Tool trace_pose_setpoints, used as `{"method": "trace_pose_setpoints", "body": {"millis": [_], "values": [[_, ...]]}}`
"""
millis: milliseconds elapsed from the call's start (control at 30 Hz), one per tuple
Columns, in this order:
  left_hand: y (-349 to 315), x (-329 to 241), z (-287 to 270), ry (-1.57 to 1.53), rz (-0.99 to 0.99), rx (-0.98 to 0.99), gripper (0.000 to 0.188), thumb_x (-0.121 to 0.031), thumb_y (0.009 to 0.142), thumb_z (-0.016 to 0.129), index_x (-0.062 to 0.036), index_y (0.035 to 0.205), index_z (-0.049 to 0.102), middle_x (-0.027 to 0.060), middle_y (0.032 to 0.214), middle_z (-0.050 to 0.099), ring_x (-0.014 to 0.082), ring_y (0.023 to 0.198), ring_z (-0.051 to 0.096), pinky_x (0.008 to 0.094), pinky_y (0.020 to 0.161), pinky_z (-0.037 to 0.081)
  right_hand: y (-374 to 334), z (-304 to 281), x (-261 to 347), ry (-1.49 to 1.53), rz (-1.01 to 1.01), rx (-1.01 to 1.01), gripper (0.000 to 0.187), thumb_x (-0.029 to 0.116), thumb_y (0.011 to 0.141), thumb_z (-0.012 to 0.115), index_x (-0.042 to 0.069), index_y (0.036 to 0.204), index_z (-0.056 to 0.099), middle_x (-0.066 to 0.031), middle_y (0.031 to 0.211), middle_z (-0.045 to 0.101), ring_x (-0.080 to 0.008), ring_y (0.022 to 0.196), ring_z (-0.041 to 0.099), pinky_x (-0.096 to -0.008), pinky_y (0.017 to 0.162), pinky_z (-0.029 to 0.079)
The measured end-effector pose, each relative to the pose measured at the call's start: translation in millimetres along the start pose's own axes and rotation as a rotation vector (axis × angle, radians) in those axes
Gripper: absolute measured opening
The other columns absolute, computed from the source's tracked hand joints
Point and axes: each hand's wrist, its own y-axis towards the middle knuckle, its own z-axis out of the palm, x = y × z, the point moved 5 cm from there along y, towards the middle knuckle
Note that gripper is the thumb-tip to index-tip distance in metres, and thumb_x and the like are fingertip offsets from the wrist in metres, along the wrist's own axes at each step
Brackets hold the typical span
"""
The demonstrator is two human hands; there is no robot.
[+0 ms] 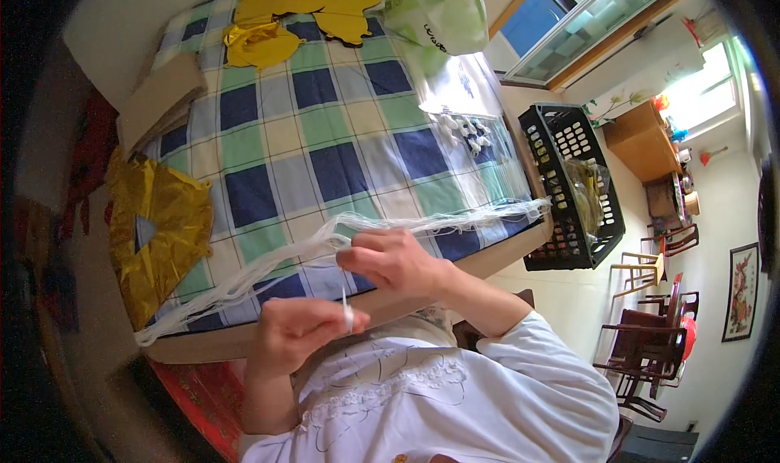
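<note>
A long bundle of thin white strings (244, 280) stretches along the near edge of a checkered tablecloth (341, 170). My right hand (394, 260) is closed just in front of the bundle's middle, fingertips pinched together. Nearer to me and lower left, my left hand (296, 329) is closed on a small white piece (348, 318) whose exact kind I cannot make out. A short white strand (343, 288) runs from that piece up toward my right fingertips. What the right fingers pinch is mostly hidden.
Gold foil balloons (175, 256) lie flat at the left edge, with more gold foil (280, 0) at the far side. Folded cardboard (162, 97), a green-white plastic bag (443, 16) and small white items (463, 128) share the cloth. A black crate (532, 126) stands right.
</note>
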Motion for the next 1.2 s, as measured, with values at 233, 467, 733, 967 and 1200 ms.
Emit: {"method": "trace_pose_setpoints", "body": {"millis": [233,467,733,967,1200], "values": [[0,19,-9,0.353,-0.033,-0.131,0.011,-0.011,0.083,0.067,-0.0028,0.090,0.069,0.0148,0.088,0.070,0.0189,0.077,0.066,0.0312,0.071,0.052,0,-9,12,0.026,-0.010,-0.035,0.026,0.005,0.072,0.060,0.007,0.097,0.056,-0.0053,0.072,0.047,-0.0200,0.060,0.053,-0.0339,0.047,0.043],[1,10,-5,0.472,0.032,-0.138,0.009,-0.003,0.077,0.069,-0.0014,0.086,0.069,0.0141,0.089,0.070,0.0198,0.078,0.065,0.0312,0.073,0.052,-6,-1,15,0.131,-0.018,0.020,0.023,0.017,0.078,0.062,0.007,0.098,0.057,-0.0059,0.072,0.051,-0.0242,0.063,0.056,-0.0368,0.050,0.044],[1,6,-1,0.423,-0.055,-0.138,0.007,-0.004,0.080,0.065,0.0006,0.085,0.068,0.0138,0.087,0.069,0.0215,0.082,0.066,0.0300,0.073,0.052,-4,-11,22,0.165,-0.018,-0.004,0.016,0.006,0.076,0.064,0.003,0.090,0.057,-0.0075,0.070,0.052,-0.0237,0.060,0.056,-0.0359,0.049,0.044],[5,-8,-6,0.527,0.131,-0.337,0.008,0.004,0.076,0.067,-0.0001,0.083,0.068,0.0140,0.084,0.069,0.0216,0.076,0.066,0.0311,0.071,0.051,-12,5,29,0.166,-0.044,0.097,0.024,0.021,0.079,0.064,0.006,0.096,0.055,-0.0091,0.072,0.053,-0.0275,0.064,0.057,-0.0378,0.052,0.045],[2,-10,2,0.304,0.225,-0.290,0.015,0.005,0.076,0.065,-0.0010,0.090,0.068,0.0126,0.086,0.069,0.0208,0.076,0.066,0.0307,0.070,0.050,-10,6,31,0.224,0.007,0.093,0.017,0.001,0.074,0.062,0.003,0.090,0.058,-0.0093,0.074,0.057,-0.0259,0.064,0.059,-0.0357,0.056,0.047]]}}
